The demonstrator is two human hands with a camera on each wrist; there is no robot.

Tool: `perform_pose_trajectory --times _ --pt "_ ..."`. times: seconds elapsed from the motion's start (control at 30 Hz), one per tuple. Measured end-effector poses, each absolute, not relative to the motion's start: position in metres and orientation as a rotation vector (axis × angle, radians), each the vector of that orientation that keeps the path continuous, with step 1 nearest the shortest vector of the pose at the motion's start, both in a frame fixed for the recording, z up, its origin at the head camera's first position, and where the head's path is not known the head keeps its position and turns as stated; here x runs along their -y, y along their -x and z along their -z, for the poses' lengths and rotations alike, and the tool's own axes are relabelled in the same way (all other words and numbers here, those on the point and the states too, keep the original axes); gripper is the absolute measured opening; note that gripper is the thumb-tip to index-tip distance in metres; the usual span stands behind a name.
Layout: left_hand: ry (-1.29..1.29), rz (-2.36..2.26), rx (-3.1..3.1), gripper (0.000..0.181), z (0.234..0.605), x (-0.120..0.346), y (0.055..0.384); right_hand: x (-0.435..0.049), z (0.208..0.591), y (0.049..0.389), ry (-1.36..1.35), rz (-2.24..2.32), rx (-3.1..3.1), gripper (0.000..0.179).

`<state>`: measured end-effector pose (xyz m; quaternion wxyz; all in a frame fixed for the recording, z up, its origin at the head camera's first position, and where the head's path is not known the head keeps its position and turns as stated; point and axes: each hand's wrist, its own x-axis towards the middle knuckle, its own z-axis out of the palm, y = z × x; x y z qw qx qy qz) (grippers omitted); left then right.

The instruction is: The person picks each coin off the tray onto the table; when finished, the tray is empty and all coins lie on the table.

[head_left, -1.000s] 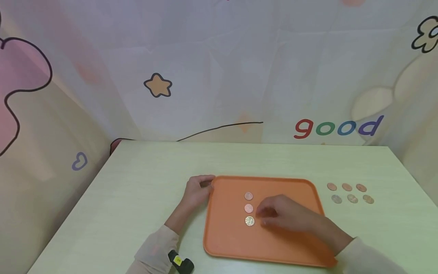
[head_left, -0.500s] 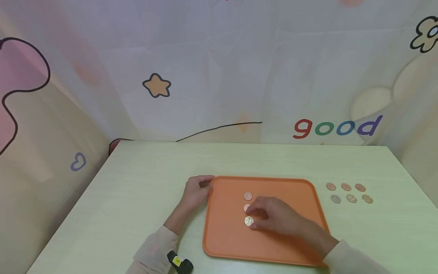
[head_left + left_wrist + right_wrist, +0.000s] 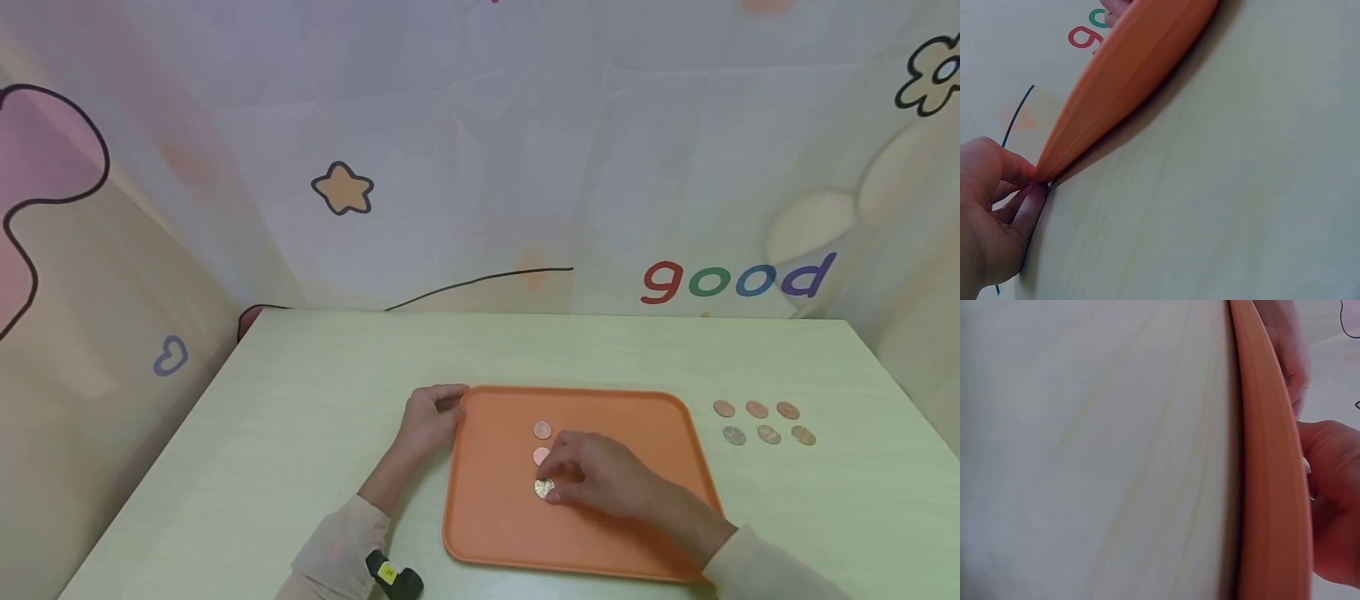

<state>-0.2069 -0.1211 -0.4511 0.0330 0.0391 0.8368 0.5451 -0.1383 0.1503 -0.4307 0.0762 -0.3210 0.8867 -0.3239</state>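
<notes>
An orange tray (image 3: 510, 533) lies on the table, and three coins form a column on it. At the top is a pinkish copper coin (image 3: 542, 430); a second copper coin (image 3: 541, 456) below it is partly covered by fingers. The lowest, a shiny gold coin (image 3: 543, 488), is pinched between thumb and forefinger of my right hand (image 3: 611, 475) and looks slightly tilted. My left hand (image 3: 429, 421) grips the tray's far left corner, thumb and fingertips meeting at the rim in the left wrist view. The tray's side wall (image 3: 1272, 462) hides the right fingertips in the right wrist view.
Right of the tray, several coins lie on the table in two rows: copper coins (image 3: 757, 409) behind, silver and gold-toned coins (image 3: 768, 434) in front. A printed backdrop (image 3: 480, 167) rises behind the table's far edge. A black wrist device (image 3: 395, 575) sits at the left sleeve.
My right hand has moved left from beside the column and taken hold of the gold coin, which has shifted slightly toward me and tilted. The left hand stays at the tray corner.
</notes>
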Motion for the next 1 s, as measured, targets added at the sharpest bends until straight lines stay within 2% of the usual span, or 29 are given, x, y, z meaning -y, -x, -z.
perform_pose_trajectory --times 1.0 --pt "-0.116 -1.671 -2.582 0.035 0.4521 0.1214 0.207 -0.149 0.4288 0.1374 1.089 0.852 -2.636 0.017"
